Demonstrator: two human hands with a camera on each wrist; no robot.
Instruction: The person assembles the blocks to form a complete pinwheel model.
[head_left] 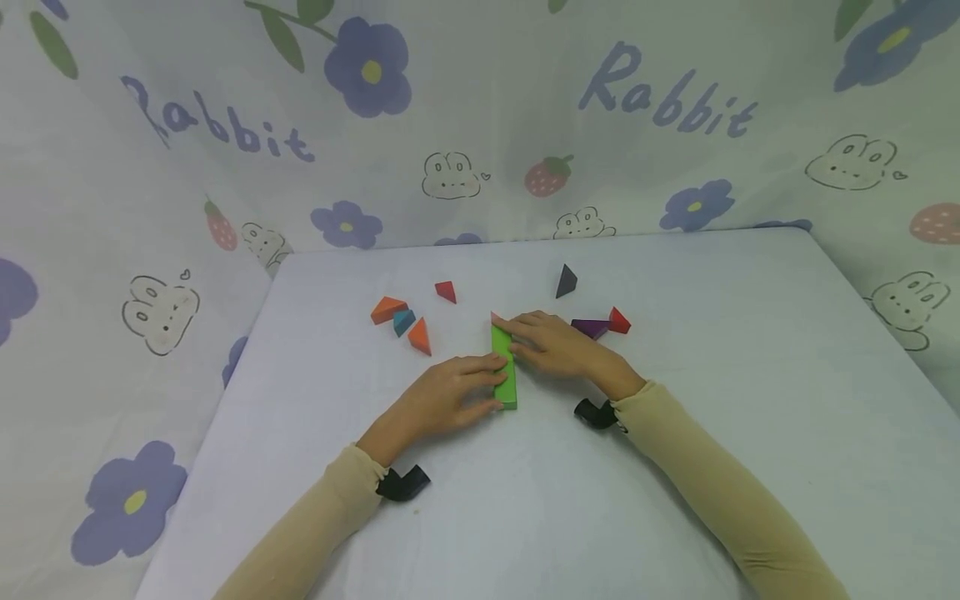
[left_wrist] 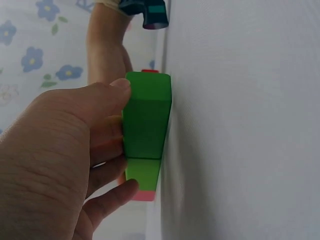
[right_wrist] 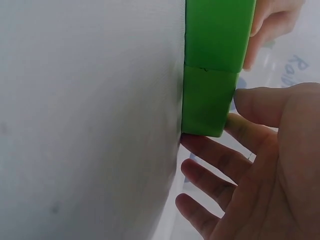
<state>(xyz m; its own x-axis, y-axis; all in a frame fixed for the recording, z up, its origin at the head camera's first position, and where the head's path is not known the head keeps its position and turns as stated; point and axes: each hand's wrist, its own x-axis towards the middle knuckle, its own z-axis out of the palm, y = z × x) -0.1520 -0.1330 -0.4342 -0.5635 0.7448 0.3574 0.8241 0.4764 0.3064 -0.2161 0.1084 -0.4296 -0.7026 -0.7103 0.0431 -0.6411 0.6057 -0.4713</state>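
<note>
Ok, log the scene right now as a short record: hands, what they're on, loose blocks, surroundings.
Left hand: touching the near green block
Right hand: touching the far green block, a fingertip by the pink block
Arrangement: green blocks end to end, pink block at the far end
Loose, left side: rear orange block, teal block, front orange block, left red block
Loose, right side: dark block, purple block, right red block
Surface: white tabletop
Backdrop: patterned cloth
</note>
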